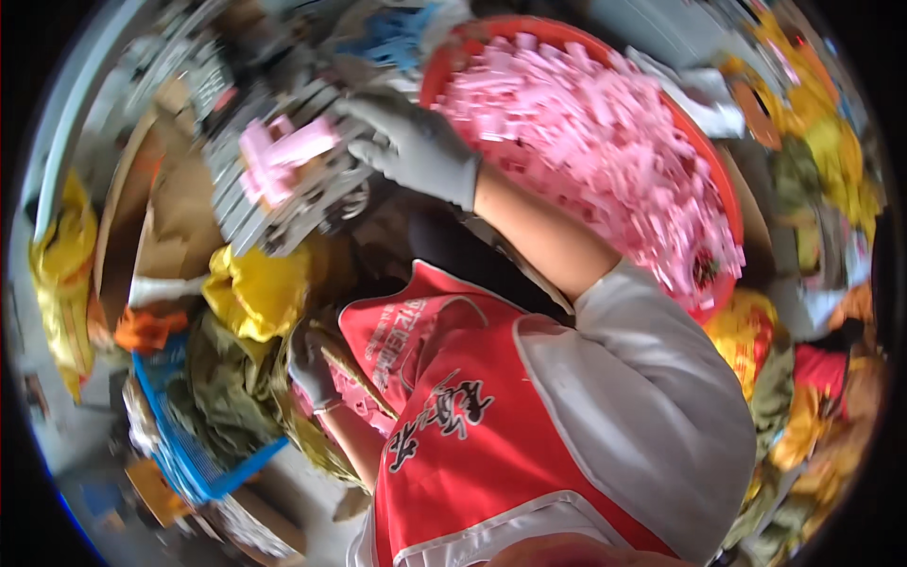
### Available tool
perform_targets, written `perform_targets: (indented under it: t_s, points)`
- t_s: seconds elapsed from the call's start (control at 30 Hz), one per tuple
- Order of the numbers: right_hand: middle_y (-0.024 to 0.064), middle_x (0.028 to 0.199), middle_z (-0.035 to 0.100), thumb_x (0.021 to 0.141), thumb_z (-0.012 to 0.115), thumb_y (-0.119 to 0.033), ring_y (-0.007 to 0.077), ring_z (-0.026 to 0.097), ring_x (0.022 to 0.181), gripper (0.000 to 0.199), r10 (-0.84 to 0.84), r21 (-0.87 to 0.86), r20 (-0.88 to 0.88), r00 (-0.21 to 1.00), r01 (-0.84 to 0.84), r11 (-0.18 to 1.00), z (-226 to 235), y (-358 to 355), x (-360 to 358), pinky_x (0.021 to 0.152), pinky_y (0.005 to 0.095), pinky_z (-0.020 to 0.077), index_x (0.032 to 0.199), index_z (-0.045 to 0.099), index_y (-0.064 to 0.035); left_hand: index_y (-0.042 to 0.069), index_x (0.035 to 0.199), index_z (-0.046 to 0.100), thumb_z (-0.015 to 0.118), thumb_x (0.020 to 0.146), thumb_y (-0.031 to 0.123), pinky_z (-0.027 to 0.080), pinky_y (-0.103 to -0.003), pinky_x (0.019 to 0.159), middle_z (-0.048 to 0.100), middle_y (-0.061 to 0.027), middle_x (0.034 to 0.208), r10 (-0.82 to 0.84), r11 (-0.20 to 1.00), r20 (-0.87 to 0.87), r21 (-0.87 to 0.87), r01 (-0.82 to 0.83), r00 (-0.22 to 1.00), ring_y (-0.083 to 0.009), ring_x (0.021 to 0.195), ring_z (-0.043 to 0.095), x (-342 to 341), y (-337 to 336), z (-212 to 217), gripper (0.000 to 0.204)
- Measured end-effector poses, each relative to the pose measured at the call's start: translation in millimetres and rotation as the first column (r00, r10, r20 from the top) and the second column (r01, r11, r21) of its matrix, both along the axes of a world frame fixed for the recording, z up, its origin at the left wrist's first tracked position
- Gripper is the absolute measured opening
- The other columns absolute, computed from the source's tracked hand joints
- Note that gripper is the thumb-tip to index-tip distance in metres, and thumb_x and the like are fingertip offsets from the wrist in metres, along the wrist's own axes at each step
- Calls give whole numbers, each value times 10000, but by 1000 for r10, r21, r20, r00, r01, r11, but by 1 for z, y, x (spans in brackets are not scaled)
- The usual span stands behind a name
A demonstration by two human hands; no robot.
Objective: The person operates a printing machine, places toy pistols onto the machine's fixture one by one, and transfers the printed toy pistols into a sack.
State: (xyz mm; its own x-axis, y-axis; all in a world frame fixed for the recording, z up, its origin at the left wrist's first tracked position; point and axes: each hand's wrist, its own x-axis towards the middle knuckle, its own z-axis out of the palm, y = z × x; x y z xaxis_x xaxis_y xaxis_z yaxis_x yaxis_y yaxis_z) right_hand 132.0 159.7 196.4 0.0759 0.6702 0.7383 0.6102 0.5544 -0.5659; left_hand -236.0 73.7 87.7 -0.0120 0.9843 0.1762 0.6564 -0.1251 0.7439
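Observation:
My right hand (411, 142), in a grey glove, reaches forward to a grey metal rack (283, 203) that carries pink plastic pieces (282, 156). Its fingertips are at the right end of those pieces; motion blur hides whether it grips them. A red round basin (726, 194) heaped with more pink plastic pieces (586, 142) lies just right of that arm. My left hand (310, 364), also in a grey glove, is low beside my red vest, curled around a thin brown strip (357, 383) with some pink bits under it.
A yellow bag (253, 288) and an olive sack (222, 392) lie left of my lap. A blue plastic crate (184, 454) is below them. Brown cardboard (175, 213) stands at the left. Yellow and orange bags (822, 142) pile up along the right edge.

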Motion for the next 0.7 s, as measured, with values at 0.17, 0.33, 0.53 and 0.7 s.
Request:
perform_targets:
  t_s: [0.17, 0.33, 0.53, 0.7]
  points:
    - [151, 1029, 617, 834, 593, -283, 316, 619, 914, 299, -77, -501, 120, 990, 127, 856, -155, -53, 111, 793, 409, 502, 1071, 622, -102, -23, 1105, 615, 536, 922, 170, 487, -308, 831, 666, -124, 1054, 15, 995, -45, -98, -19, 999, -198, 934, 627, 0, 1, -3, 278]
    - [198, 932, 626, 793, 605, -238, 340, 630, 840, 294, -708, -435, 279, 648, 743, 509, -256, -105, 240, 748, 426, 504, 1025, 616, -58, -29, 1123, 610, 535, 925, 170, 488, -297, 825, 668, -126, 1056, 57, 983, -58, -173, -66, 997, -188, 928, 626, 1, -6, -7, 291]
    - [29, 769, 575, 867, 621, -308, 160, 563, 676, 209, -781, -731, -623, 46, -388, 561, -318, -103, 237, 579, 315, 484, 926, 555, -118, -22, 1126, 613, 524, 925, 145, 467, -285, 854, 667, -90, 1057, 10, 980, -35, -200, -17, 999, -165, 948, 612, 26, -7, -9, 276]
    - [70, 1260, 469, 846, 643, -328, 285, 431, 1155, 448, -449, -366, -785, -427, -266, 892, -310, -78, 208, 999, 466, 375, 1197, 461, -118, -24, 1123, 612, 514, 921, 138, 456, -282, 869, 666, -92, 1058, -29, 978, -18, -208, 24, 999, -162, 954, 604, 37, -2, 2, 277]
